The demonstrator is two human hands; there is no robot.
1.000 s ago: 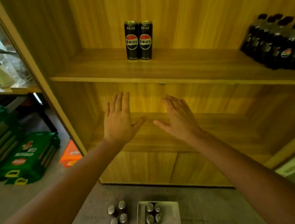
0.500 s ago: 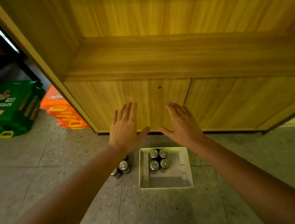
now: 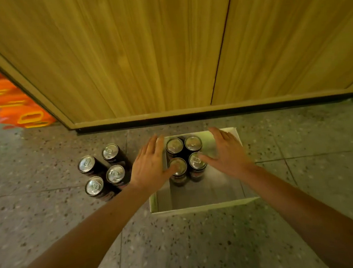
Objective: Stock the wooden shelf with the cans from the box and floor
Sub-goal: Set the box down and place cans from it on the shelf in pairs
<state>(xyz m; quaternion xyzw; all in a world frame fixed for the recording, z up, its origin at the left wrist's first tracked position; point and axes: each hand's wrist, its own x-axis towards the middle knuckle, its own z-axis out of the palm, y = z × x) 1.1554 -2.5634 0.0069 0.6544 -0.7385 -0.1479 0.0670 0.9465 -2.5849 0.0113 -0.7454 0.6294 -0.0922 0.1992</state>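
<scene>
Both hands are held palm-down with fingers straight and slightly spread; nothing is gripped. The left hand (image 3: 151, 168) is positioned over the left wall of the open white box (image 3: 201, 208), and that wall is largely hidden beneath it. The right hand (image 3: 226, 157) is positioned over the right part of the box interior, with its fingertips reaching the far right corner.

Four boxed cans (image 3: 192, 143) stand upright between the two hands, packed two by two against the far wall. The left thumb lies over the top of the near-left can and the right thumb over the top of the near-right can. Whether either thumb is in contact cannot be determined. The can labels are mostly hidden; only the silver tops and dark sides can be seen.

Four floor cans (image 3: 87, 163) stand upright just to the left of the left hand, outside the box, on the speckled floor (image 3: 202, 249).

Beyond the fingertips, only the closed lower front of the wooden shelf (image 3: 142, 51) is shown; its upper part is cut off by the frame. Far left of the left hand, blurred orange objects (image 3: 20, 113) are cut off by the edge, and their kind cannot be determined.
</scene>
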